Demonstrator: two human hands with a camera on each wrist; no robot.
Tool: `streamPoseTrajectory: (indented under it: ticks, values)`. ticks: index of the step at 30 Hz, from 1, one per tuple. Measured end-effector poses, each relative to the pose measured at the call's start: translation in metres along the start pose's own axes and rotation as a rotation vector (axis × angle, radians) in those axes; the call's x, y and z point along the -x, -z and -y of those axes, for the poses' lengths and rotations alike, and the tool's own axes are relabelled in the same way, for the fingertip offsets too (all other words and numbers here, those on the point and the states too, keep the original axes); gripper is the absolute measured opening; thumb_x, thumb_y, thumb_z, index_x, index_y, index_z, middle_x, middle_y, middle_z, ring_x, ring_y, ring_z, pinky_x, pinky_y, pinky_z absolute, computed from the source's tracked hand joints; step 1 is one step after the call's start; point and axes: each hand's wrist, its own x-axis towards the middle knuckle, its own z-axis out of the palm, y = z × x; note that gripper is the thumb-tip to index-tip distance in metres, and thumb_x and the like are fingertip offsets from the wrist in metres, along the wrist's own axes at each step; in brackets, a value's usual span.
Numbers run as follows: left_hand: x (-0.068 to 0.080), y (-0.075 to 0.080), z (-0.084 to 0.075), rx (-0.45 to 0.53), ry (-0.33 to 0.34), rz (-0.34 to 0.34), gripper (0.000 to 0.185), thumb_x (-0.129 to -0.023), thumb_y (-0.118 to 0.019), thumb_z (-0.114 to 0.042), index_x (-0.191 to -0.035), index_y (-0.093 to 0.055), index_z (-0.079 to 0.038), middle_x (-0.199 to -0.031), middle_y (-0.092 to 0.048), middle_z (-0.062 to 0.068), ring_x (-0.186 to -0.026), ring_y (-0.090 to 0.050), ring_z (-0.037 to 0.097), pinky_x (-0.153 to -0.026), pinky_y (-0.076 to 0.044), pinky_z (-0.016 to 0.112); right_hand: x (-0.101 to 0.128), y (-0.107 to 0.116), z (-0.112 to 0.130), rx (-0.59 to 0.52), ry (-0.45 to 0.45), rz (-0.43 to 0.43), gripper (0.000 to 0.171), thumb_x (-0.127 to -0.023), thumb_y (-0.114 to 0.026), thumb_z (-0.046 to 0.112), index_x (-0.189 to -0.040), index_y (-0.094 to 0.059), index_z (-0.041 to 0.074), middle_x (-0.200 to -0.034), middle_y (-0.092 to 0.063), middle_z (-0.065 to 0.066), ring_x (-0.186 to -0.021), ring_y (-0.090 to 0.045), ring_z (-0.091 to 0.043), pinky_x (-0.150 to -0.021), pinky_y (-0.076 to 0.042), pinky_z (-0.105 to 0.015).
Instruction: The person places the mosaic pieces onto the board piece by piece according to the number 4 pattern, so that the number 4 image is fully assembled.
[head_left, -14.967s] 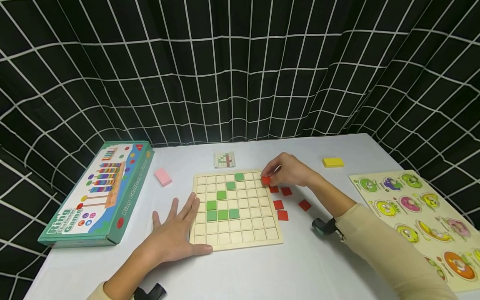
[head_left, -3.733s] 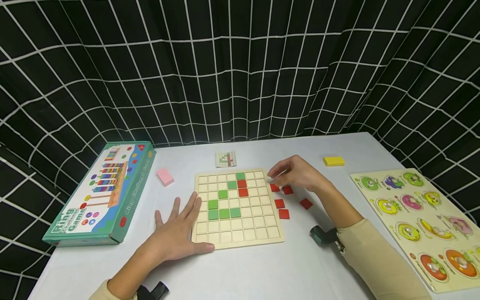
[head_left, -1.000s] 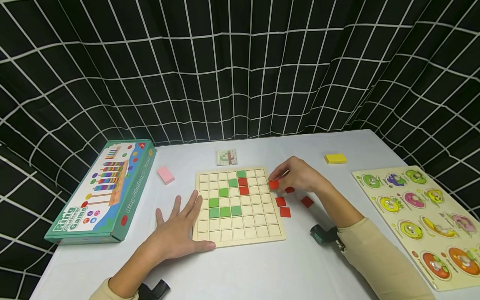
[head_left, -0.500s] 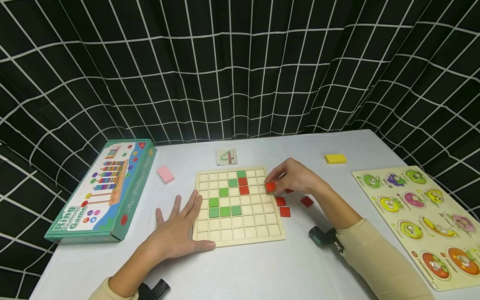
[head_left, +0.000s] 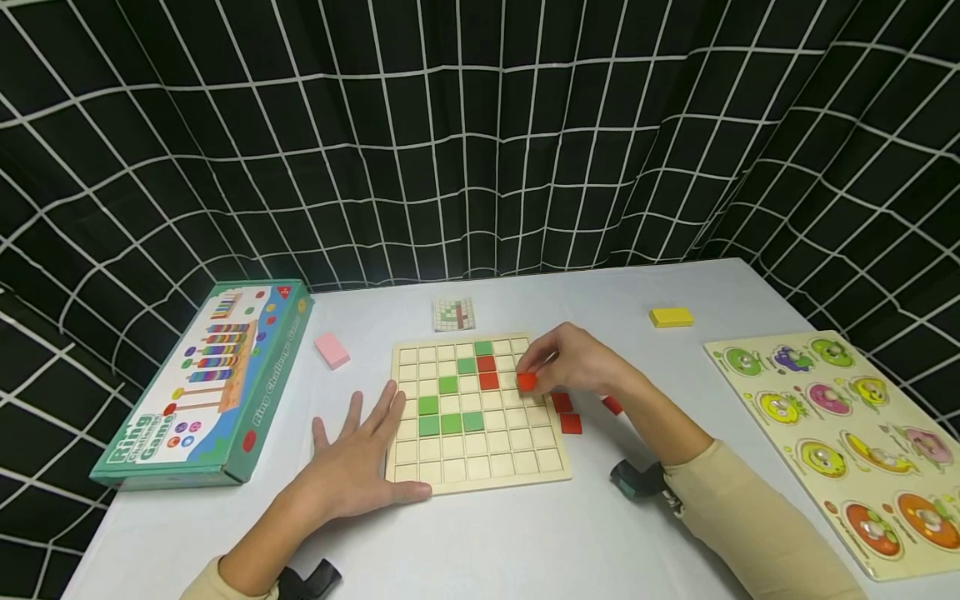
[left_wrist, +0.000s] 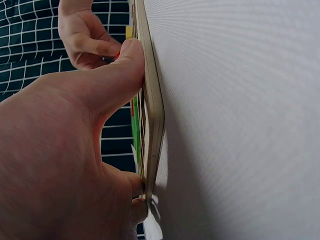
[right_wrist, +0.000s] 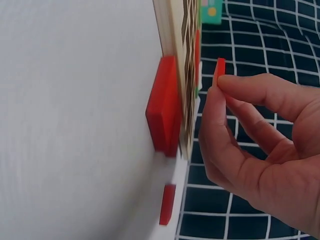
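My right hand pinches a red square tile between thumb and fingers, above the right part of a wooden grid board. In the right wrist view that tile is held on edge, apart from the board. My left hand rests with spread fingers on the board's left edge, its thumb on the near corner. Several green tiles lie in the grid, with two red tiles one below the other in a column. Loose red tiles lie just right of the board, some partly hidden by my right hand and arm.
A small printed grid card lies behind the board. A green game box and a pink block are at left. At right are a yellow block and a fruit-picture puzzle board.
Two red tiles have come to lie in the grid since the oldest frame. My right hand has picked up another red tile and moved it left over the board. My left hand stays put.
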Motion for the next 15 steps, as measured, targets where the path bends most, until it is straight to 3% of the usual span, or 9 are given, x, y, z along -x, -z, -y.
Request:
streamPoseTrajectory:
  ticks: [7, 15]
  values:
    - [0.0, 0.0, 0.001, 0.002, -0.005, -0.003, 0.128, -0.076, -0.071, -0.081, -0.168, -0.016, -0.012, -0.178, -0.004, 0.003, -0.159, -0.004, 0.051, -0.105, -0.001, 0.092, -0.001, -0.01, 0.009, 0.004, -0.022, 0.027, 0.029, -0.073, -0.08, -0.004, -0.098, -0.082, 0.012, -0.094, -0.072, -0.007, -0.087, -0.062, -0.022, -0.072, -0.053, -0.031]
    - [-0.001, -0.001, 0.002, -0.01, -0.009, -0.009, 0.127, -0.077, -0.071, -0.081, -0.168, -0.016, -0.012, -0.177, -0.003, 0.002, -0.16, -0.002, 0.05, -0.105, 0.0, 0.092, -0.004, -0.019, 0.017, 0.003, 0.008, 0.056, 0.024, -0.076, -0.084, -0.001, -0.097, -0.083, 0.011, -0.091, -0.074, -0.004, -0.087, -0.062, -0.021, -0.072, -0.052, -0.029]
